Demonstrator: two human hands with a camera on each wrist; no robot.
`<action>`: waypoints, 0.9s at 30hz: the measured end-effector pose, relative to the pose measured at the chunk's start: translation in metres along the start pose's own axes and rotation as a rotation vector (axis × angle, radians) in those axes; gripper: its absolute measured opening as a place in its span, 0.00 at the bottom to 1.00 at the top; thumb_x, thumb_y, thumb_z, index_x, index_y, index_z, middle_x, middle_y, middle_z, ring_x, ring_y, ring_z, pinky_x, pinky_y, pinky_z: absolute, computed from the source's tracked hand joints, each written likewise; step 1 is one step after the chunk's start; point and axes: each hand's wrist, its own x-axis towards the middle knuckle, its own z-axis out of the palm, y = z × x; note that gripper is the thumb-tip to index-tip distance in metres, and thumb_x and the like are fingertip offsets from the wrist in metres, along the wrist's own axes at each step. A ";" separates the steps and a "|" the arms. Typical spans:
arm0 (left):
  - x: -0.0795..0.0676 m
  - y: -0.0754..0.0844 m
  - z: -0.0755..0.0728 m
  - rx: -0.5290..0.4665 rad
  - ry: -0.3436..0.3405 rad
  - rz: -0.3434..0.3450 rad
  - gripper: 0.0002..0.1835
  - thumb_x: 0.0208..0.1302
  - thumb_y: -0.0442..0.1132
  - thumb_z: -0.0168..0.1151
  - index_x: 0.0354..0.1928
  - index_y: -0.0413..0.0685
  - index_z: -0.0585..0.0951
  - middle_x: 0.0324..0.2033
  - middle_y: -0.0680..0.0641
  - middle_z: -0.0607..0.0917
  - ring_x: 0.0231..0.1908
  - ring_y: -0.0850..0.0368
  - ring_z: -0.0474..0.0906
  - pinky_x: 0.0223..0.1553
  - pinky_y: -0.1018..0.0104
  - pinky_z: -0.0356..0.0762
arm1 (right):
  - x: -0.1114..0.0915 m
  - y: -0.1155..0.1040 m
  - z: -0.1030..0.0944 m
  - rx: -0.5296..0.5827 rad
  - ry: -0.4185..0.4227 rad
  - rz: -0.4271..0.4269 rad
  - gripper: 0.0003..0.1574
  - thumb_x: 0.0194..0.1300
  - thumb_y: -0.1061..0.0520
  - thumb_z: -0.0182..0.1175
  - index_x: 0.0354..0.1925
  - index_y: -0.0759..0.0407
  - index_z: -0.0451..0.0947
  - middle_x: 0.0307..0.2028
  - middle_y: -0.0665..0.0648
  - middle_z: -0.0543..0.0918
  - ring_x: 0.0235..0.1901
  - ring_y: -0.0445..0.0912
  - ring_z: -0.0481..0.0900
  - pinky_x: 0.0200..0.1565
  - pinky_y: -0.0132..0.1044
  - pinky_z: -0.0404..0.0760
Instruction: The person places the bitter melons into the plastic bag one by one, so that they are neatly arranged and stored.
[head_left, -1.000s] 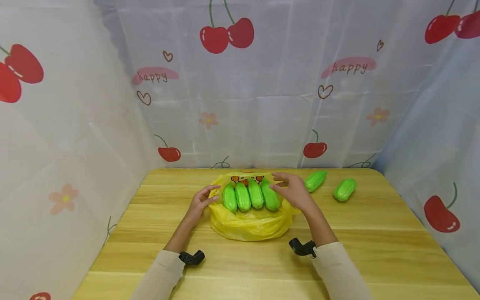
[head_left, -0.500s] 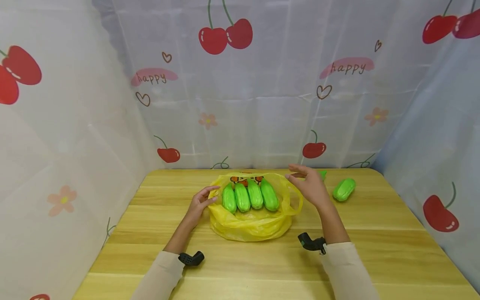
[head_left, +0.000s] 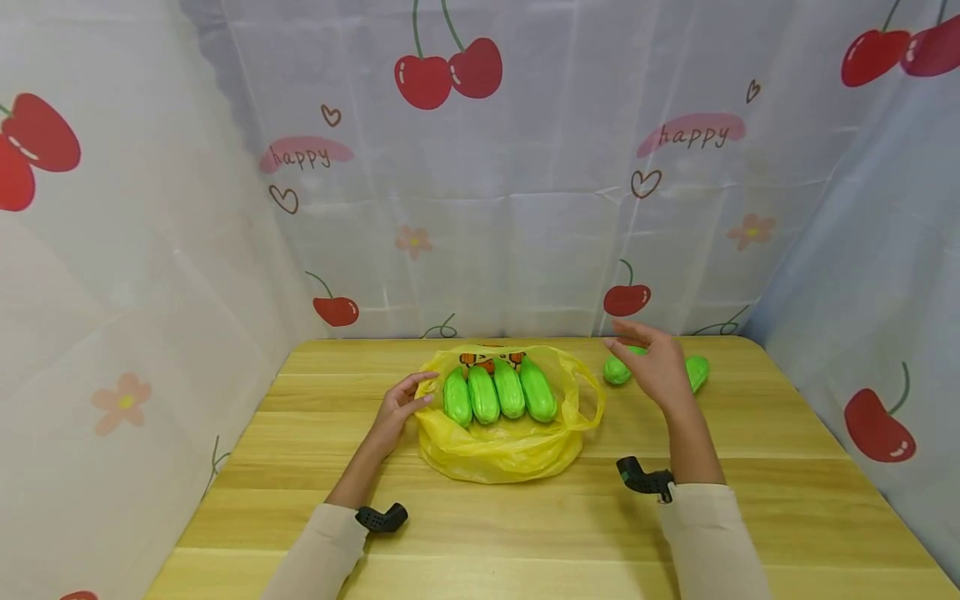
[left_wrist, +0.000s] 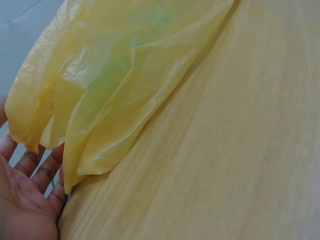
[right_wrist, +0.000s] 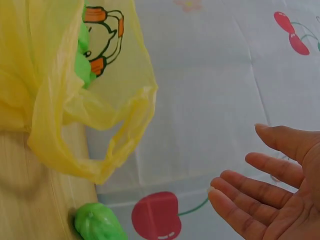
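A yellow plastic bag [head_left: 498, 458] lies on the table with its mouth open. Several glossy green cucumber-like vegetables [head_left: 510, 393] rest side by side inside it. My left hand [head_left: 395, 414] is at the bag's left edge. In the left wrist view its fingers [left_wrist: 47, 172] reach fairly straight behind the hanging plastic. To the right of the bag, my right hand [head_left: 660, 367] is raised with nothing in it, thumb and fingers apart. Close behind it lie two more green vegetables, one [head_left: 617, 371] left of the hand and another [head_left: 698, 372] right of it, each partly hidden.
The bag's looped handle [head_left: 600, 400] sticks out toward the right hand. A wooden table [head_left: 480, 550] carries everything, with its far edge against a white cherry-print curtain [head_left: 510, 250]. Similar curtains stand at both sides. A black wrist camera [head_left: 641, 477] projects from the right forearm.
My right hand has come away from the bag's right edge and moved rightward, over the loose vegetables; the bag's handle loop now stands free. My left hand stays at the bag's left edge.
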 end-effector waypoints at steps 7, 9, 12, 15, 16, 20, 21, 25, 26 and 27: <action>-0.001 0.000 0.000 -0.005 0.005 -0.011 0.23 0.72 0.29 0.59 0.66 0.29 0.72 0.67 0.29 0.70 0.73 0.49 0.61 0.70 0.75 0.55 | 0.000 0.012 -0.012 -0.014 0.080 -0.003 0.33 0.72 0.46 0.63 0.67 0.62 0.75 0.61 0.66 0.80 0.59 0.62 0.79 0.58 0.63 0.74; -0.001 0.000 0.000 -0.004 0.007 -0.018 0.24 0.72 0.30 0.59 0.66 0.30 0.72 0.67 0.30 0.70 0.73 0.48 0.60 0.70 0.75 0.55 | 0.000 0.015 -0.015 -0.015 0.099 0.002 0.33 0.72 0.45 0.63 0.67 0.62 0.76 0.61 0.66 0.80 0.58 0.61 0.79 0.59 0.62 0.74; -0.001 0.000 0.000 -0.003 0.007 -0.026 0.24 0.72 0.32 0.60 0.67 0.31 0.73 0.68 0.32 0.70 0.74 0.47 0.58 0.70 0.73 0.56 | -0.001 0.019 -0.020 -0.028 0.118 0.014 0.33 0.72 0.46 0.63 0.67 0.62 0.75 0.62 0.65 0.80 0.58 0.61 0.80 0.59 0.60 0.74; -0.001 0.000 0.000 0.000 0.005 -0.032 0.24 0.72 0.33 0.60 0.67 0.32 0.73 0.68 0.33 0.70 0.75 0.47 0.57 0.71 0.72 0.54 | -0.002 0.023 -0.025 -0.046 0.127 0.028 0.33 0.72 0.47 0.63 0.68 0.61 0.74 0.62 0.65 0.80 0.58 0.60 0.80 0.56 0.52 0.78; -0.001 0.000 0.000 0.000 0.004 -0.033 0.24 0.72 0.33 0.60 0.67 0.32 0.73 0.68 0.33 0.70 0.75 0.47 0.57 0.72 0.71 0.54 | -0.002 0.024 -0.026 -0.056 0.126 0.033 0.33 0.72 0.46 0.63 0.69 0.60 0.74 0.62 0.64 0.80 0.58 0.59 0.80 0.55 0.49 0.78; -0.002 0.000 0.000 0.001 0.004 -0.035 0.24 0.72 0.33 0.60 0.67 0.33 0.73 0.68 0.33 0.70 0.75 0.46 0.57 0.73 0.69 0.52 | -0.003 0.029 -0.032 -0.071 0.129 0.054 0.35 0.73 0.46 0.63 0.70 0.59 0.72 0.63 0.64 0.79 0.59 0.60 0.79 0.55 0.50 0.78; -0.002 0.000 0.000 0.001 0.004 -0.036 0.24 0.72 0.33 0.60 0.67 0.33 0.73 0.68 0.33 0.70 0.75 0.46 0.57 0.74 0.67 0.51 | -0.003 0.031 -0.033 -0.074 0.130 0.057 0.35 0.73 0.46 0.63 0.70 0.60 0.72 0.64 0.64 0.78 0.60 0.61 0.78 0.56 0.53 0.78; -0.001 0.000 -0.001 0.007 -0.005 -0.031 0.24 0.73 0.32 0.59 0.67 0.29 0.71 0.69 0.31 0.69 0.75 0.43 0.56 0.76 0.59 0.47 | -0.004 0.041 -0.040 -0.101 0.131 0.078 0.37 0.73 0.46 0.62 0.72 0.60 0.69 0.66 0.66 0.75 0.62 0.64 0.76 0.57 0.61 0.76; -0.001 0.001 0.000 0.009 -0.007 -0.030 0.24 0.73 0.31 0.58 0.67 0.28 0.70 0.69 0.31 0.69 0.75 0.42 0.56 0.76 0.56 0.45 | -0.004 0.044 -0.041 -0.104 0.133 0.082 0.37 0.73 0.46 0.61 0.72 0.61 0.69 0.66 0.67 0.75 0.62 0.65 0.75 0.56 0.62 0.75; -0.001 0.001 0.000 0.009 -0.009 -0.028 0.25 0.73 0.32 0.58 0.68 0.27 0.70 0.69 0.30 0.68 0.75 0.42 0.55 0.76 0.54 0.44 | -0.004 0.047 -0.043 -0.112 0.134 0.087 0.37 0.73 0.45 0.61 0.73 0.61 0.68 0.67 0.67 0.74 0.62 0.65 0.74 0.56 0.62 0.76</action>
